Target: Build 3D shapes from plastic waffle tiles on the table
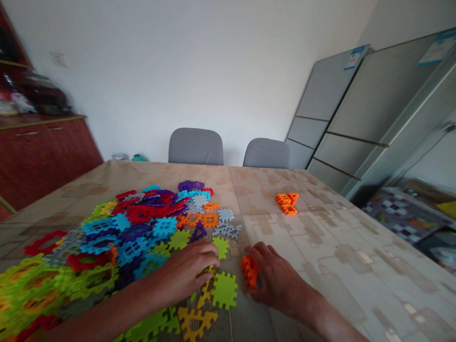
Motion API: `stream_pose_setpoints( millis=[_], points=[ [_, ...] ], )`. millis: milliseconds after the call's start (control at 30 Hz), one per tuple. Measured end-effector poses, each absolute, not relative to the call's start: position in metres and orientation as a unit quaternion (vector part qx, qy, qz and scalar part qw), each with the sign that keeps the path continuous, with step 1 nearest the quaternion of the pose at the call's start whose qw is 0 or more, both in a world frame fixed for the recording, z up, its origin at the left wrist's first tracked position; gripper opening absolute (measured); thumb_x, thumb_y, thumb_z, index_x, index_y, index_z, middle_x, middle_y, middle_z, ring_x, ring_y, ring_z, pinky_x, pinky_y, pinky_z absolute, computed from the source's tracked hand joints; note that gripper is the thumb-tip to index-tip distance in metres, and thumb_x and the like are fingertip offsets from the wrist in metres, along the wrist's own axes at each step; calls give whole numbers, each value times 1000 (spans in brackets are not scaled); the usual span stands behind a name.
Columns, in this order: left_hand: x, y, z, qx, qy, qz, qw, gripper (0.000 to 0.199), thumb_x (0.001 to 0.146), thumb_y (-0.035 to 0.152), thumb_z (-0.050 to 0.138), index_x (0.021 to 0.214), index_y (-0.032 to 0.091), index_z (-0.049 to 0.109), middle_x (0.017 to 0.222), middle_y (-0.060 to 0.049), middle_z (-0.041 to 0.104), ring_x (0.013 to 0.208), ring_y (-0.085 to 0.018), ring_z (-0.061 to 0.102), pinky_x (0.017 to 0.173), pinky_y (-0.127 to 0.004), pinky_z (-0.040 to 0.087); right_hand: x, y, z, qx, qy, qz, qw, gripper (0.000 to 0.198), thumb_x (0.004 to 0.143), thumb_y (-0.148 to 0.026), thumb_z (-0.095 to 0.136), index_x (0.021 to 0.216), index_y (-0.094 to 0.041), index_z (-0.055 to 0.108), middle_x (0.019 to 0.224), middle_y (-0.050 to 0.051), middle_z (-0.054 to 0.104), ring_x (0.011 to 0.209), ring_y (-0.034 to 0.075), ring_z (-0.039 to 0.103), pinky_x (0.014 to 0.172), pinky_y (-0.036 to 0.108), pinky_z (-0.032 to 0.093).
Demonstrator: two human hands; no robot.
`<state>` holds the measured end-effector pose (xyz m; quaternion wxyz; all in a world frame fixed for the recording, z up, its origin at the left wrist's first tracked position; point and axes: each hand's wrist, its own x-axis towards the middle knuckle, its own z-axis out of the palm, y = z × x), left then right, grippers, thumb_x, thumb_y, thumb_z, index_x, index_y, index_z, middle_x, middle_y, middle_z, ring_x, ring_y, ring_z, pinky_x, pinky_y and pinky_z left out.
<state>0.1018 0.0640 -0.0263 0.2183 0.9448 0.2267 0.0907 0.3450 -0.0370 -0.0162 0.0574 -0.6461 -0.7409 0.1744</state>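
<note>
My right hand point(274, 279) is closed around an orange interlocking puzzle tile piece point(249, 270), which stands on edge at the table's middle. Its fingertips reach over the top and the thumb lies at the lower end. To the left, my left hand point(198, 262) hovers low over the edge of the tile pile, fingers curved and thumb apart, with nothing visible between them. Close to its fingertips are a small lime tile point(221, 247) and a square lime tile point(224, 290). A yellow tile point(204, 293) lies partly under the hand.
A mixed pile of coloured toothed tiles point(133, 232) covers the table's left side. Farther off on the right stands an orange joined-up tile shape point(287, 203). Two grey chairs point(195, 146) are behind the patterned table point(342, 237). Grey cabinets point(320, 99) stand at the right.
</note>
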Motion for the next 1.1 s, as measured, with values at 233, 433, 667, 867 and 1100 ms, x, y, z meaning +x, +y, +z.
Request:
stream_pose_setpoints(
  millis=[233,433,667,867,1100],
  points=[
    [100,63,-26,945,228,83,221,34,83,-2,59,107,22,69,120,-7,64,116,-25,60,101,-37,46,341,-34,-18,-630,-751,178,85,43,68,-20,65,111,-16,59,114,11,58,103,26,57,92,37,48],
    [102,63,-25,944,234,73,219,33,85,-1,60,107,22,69,120,-7,64,116,-25,60,100,-37,46,344,-32,-11,-618,-755,199,89,43,64,-14,66,106,-16,59,110,11,58,99,24,58,87,34,49],
    [104,61,-20,945,245,55,208,33,84,2,64,107,25,71,126,-7,64,120,-28,60,103,-39,47,382,-17,-9,-608,-765,164,138,33,67,-12,65,99,-18,59,103,8,60,91,21,61,81,31,52],
    [100,56,-24,947,244,63,198,38,82,2,62,110,27,70,135,-6,62,129,-30,55,109,-43,46,476,26,1,-667,-736,31,115,36,73,-23,65,108,-15,62,105,13,66,95,25,65,87,36,51],
    [87,48,-22,947,233,126,183,32,86,20,64,114,36,71,139,0,62,127,-28,59,105,-36,51,591,92,16,-738,-667,-22,101,45,77,-33,65,119,-16,64,110,15,70,100,30,66,90,40,51]
  ],
)
